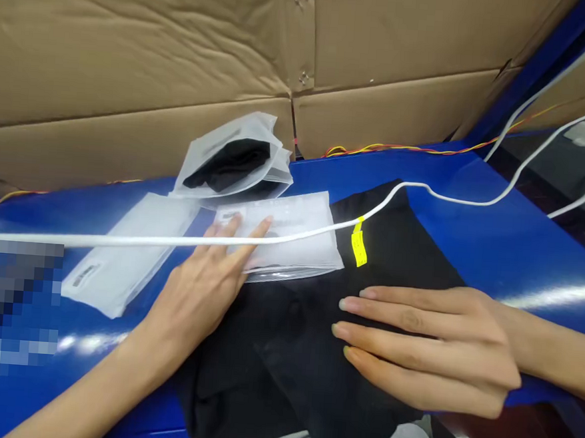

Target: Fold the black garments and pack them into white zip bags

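A black cloth [303, 353] is spread over the front of the blue table. My right hand [429, 342] lies on it with the fingers stretched out. My left hand [208, 273] has its fingers spread on a flat translucent bag [296, 226], which rests partly on the cloth. Across the bag and cloth runs a white cable [170, 242], passing over the fingers of my left hand. A yellow tag [359, 247] hangs at the cable above the cloth.
Behind my left hand stands an open frosted bag [237, 155] with black material inside. Another frosted bag [124, 254] with a barcode label lies at the left. Cardboard [410, 40] lines the back of the blue table [445, 183]; twisted red and yellow wires [378, 147] run along it.
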`<state>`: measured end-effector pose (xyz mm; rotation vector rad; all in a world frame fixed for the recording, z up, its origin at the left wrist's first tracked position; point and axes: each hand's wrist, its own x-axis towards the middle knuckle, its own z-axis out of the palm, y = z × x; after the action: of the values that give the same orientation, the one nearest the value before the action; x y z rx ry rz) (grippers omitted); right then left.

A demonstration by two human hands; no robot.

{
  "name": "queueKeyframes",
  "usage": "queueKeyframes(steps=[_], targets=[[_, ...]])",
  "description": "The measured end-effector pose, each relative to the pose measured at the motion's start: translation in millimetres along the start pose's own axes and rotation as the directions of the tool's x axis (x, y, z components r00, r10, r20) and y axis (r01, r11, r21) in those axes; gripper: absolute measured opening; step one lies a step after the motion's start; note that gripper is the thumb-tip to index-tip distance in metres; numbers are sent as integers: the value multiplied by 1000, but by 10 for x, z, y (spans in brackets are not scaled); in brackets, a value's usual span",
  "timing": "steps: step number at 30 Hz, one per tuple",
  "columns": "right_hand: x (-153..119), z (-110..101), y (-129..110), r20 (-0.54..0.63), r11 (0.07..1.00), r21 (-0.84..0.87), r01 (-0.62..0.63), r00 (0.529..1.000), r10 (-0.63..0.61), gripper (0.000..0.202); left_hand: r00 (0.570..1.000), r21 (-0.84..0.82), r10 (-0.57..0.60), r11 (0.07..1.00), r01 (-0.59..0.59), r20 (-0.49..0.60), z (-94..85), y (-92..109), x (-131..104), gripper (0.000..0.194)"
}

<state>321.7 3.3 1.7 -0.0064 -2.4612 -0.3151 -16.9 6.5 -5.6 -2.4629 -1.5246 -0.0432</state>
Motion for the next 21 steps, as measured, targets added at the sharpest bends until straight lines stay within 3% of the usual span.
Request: queueKeyframes(steps=[6,10,13,16,19,21], targets=[[13,39,-27,-13,998,41,-37,999,38,15,964,45,103,994,-95,-246,-84,120,38,46],[-5,46,-83,-42,989,39,-144,989,145,14,922,31,162,986,-161,-352,-155,123,33,48],[8,-3,-74,55,988,30,-148,988,147,18,916,-135,222,951,-280,-333,-143,90,52,44],[16,-62,-27,147,992,32,-122,982,115,32,915,-344,309,856,-386,-258,-69,81,110,37],[2,-46,-37,133,994,22,-110,985,106,33,909,-414,328,813,-410,-257,4,107,159,34],[-1,7,-104,62,995,-3,-103,993,103,30,911,-417,301,817,-399,-282,22,129,168,32]])
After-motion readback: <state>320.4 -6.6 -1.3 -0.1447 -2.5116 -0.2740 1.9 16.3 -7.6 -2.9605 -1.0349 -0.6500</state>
